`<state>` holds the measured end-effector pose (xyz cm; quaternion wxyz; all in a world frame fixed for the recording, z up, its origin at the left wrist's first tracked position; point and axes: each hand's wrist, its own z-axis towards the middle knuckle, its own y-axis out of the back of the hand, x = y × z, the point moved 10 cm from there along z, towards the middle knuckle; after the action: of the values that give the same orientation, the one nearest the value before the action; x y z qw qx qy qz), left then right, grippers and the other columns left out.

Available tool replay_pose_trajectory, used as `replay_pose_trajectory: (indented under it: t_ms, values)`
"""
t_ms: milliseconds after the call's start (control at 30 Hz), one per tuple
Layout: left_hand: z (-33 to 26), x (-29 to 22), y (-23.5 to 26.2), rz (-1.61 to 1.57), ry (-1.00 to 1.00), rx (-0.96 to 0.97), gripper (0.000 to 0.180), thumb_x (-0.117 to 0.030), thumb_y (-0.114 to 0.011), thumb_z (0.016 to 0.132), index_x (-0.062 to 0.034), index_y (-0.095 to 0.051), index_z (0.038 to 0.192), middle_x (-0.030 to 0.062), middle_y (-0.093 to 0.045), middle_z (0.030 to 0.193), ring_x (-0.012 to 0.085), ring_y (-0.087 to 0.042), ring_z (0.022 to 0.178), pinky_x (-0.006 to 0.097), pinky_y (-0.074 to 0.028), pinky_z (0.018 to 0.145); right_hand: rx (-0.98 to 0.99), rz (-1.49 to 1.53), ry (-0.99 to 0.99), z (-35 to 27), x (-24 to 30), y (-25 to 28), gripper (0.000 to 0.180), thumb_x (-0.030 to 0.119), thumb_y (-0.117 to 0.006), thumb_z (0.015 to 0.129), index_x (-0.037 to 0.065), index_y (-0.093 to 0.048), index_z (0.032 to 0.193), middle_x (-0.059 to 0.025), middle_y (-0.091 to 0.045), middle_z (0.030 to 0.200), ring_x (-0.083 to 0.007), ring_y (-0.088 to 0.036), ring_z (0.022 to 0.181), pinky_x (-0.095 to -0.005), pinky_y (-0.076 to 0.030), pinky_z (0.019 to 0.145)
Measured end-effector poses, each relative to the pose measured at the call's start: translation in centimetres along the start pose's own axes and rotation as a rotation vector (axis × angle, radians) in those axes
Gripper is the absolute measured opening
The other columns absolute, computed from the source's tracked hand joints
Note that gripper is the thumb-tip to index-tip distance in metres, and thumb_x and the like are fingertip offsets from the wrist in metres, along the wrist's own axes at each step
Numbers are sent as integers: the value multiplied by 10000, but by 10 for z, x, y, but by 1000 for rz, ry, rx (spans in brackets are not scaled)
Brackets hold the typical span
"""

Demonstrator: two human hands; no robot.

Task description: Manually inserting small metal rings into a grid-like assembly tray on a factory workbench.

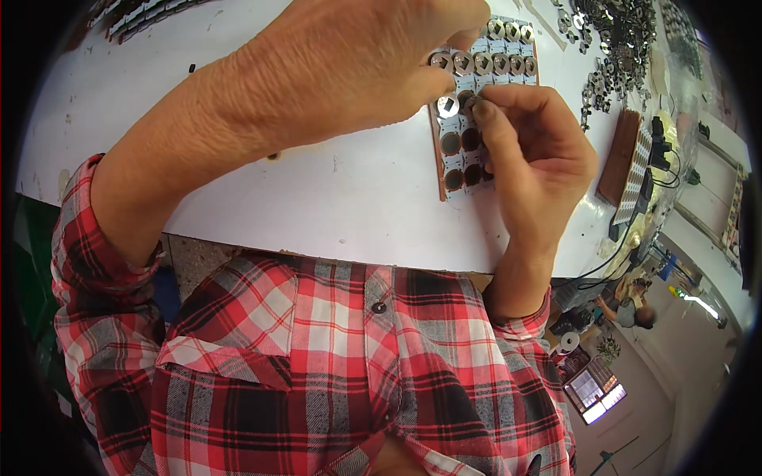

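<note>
A panel of small circuit boards point(439, 163) with a brown edge lies on the white table. Rows of shiny round metal pieces point(483, 63), each with a dark opening, cover its far part. Bare dark round spots point(451, 143) show on the nearer rows. My left hand point(349, 67) reaches over the panel's left side with its fingers curled, the thumb close to one metal piece point(448, 106); what they hold is hidden. Over the panel's middle, my right hand point(544, 147) pinches thumb and forefinger together on something too small to make out.
A heap of small metal parts point(619, 47) spreads at the far right. Next to it stands a brown block with pale boards point(621, 159), with black cables point(663, 170) beyond. Dark strips point(151, 20) lie at the far left. Another person point(635, 313) is in the background.
</note>
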<state>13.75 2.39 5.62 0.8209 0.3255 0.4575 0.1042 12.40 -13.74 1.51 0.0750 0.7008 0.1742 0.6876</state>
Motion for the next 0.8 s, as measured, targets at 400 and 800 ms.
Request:
replay_pose_trajectory:
  t_ms: [400,800]
  values:
    - [-2,3,-3,-60,56,97,122,3,-734,822,24,-648,906,186,-667,723,321,-703,673,386,-553,619,20,-74,145,0,9,-1,120,-95,-693,885,-30,-715,983,8,-679,788,-15,-590,643,-168,-447,549]
    - [-3,1,-4,-27,71,100,127,-20,-737,838,15,-641,913,181,-670,732,308,-711,680,376,-555,619,-37,-159,233,-3,13,-1,125,-99,-721,867,-22,-709,965,18,-662,781,-6,-569,623,-163,-425,532]
